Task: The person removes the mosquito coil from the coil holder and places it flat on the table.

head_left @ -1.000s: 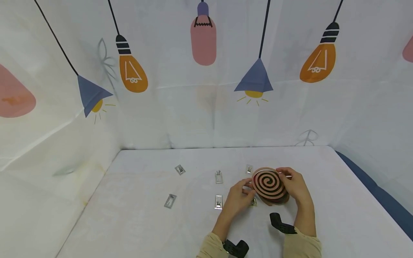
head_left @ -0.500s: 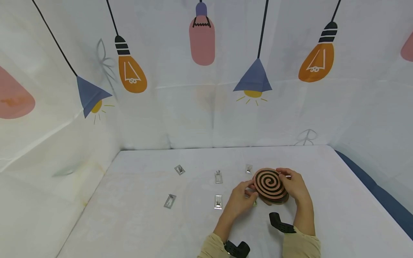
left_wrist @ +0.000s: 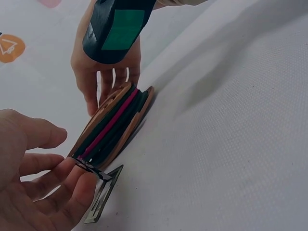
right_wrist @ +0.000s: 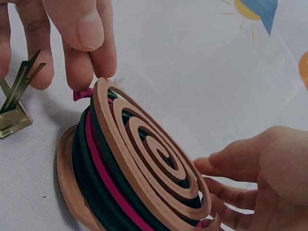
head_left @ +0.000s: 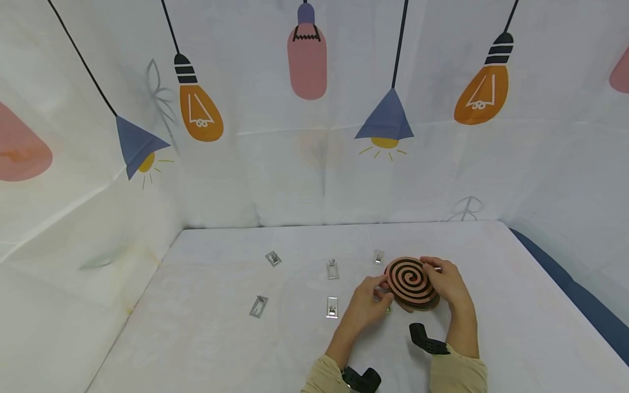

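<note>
A round stack of spiral mosquito coils (head_left: pixel 411 281), brown on the outside with dark green and magenta layers between, lies on the right part of the white table. At its right edge, my right hand (head_left: pixel 449 281) grips the rim, thumb and fingers around it. The left hand (head_left: pixel 368 300) touches the opposite edge with its fingertips, its thumb apart from the coils in the left wrist view. Below those left fingers lies a metal coil stand (left_wrist: pixel 103 202), mostly covered in the head view. A magenta coil end (right_wrist: pixel 83 94) sticks out by the left fingertips.
Several more small metal stands lie left of and behind the hands, such as one stand (head_left: pixel 332 308) near the left hand and another stand (head_left: pixel 259 306) farther left. A white printed curtain (head_left: pixel 285 174) hangs behind the table (head_left: pixel 206 349).
My left hand has shifted slightly right, closer against the stack's edge, and now covers more of the stand beneath it. The right hand stays on the rim, almost still.
</note>
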### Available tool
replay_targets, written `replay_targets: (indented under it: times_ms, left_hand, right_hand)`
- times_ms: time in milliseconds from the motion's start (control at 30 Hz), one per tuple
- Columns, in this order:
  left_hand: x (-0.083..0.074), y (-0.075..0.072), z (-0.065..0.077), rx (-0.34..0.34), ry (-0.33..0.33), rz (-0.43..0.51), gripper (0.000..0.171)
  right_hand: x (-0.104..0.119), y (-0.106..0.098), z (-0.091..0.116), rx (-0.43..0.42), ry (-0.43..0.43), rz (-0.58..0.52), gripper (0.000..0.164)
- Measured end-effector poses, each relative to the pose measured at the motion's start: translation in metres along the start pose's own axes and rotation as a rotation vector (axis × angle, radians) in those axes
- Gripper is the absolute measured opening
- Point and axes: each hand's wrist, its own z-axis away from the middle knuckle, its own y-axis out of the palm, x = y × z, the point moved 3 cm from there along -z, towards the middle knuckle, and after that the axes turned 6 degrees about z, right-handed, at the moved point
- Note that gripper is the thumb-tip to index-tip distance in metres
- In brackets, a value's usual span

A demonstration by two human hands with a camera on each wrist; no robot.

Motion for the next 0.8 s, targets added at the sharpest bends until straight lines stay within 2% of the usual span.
replay_targets:
  times_ms: [200,500,800]
  left_hand:
    - [0.0009,0.0014,-0.0006,-0.008,0.002,-0.028,0.043]
    - [0.0010,0.0029,-0.0003,-0.006,-0.004,-0.014,0.042]
    - [-0.0012,0.0015,-0.0012,-0.023,0.037,-0.053,0.041]
  right_hand:
    - [0.0002,0.0003,-0.0005,0.026,0.005,-0.007,0.046]
    - [-0.0003,-0.0006,0.0014,0.075,0.004,-0.019,0.050]
    - [-0.0008,-0.0027,0.0015,0.037,-0.009,-0.018,0.049]
